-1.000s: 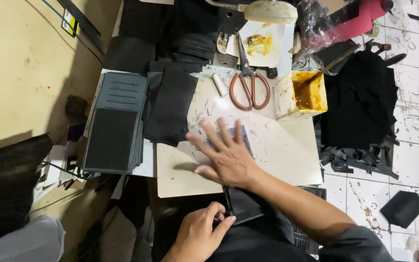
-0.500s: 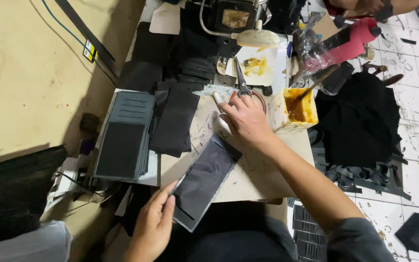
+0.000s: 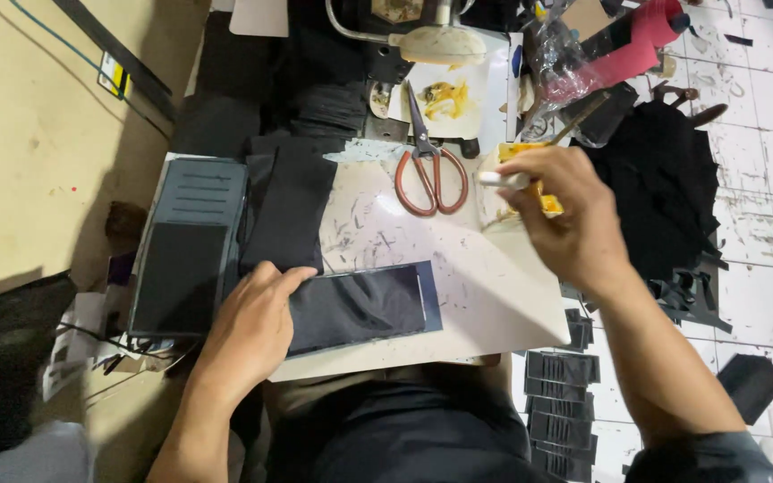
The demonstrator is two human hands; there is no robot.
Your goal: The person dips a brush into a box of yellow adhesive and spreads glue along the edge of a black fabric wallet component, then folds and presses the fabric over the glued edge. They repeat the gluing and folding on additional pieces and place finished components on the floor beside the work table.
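Fingers of right hand [image 3: 574,224] pinch white brush handle [image 3: 501,180]; left hand [image 3: 252,326] flat on dark panel [image 3: 360,306].

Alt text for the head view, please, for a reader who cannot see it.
The left hand presses a dark rectangular panel flat on a white work board, while the right hand holds a white-handled tool over a yellow glue pot. Red-handled scissors lie beyond.

Red-handled scissors [image 3: 428,165] on white board [image 3: 494,295]; grey wallet stack [image 3: 188,246] at left; black fabric pile [image 3: 664,183] at right.
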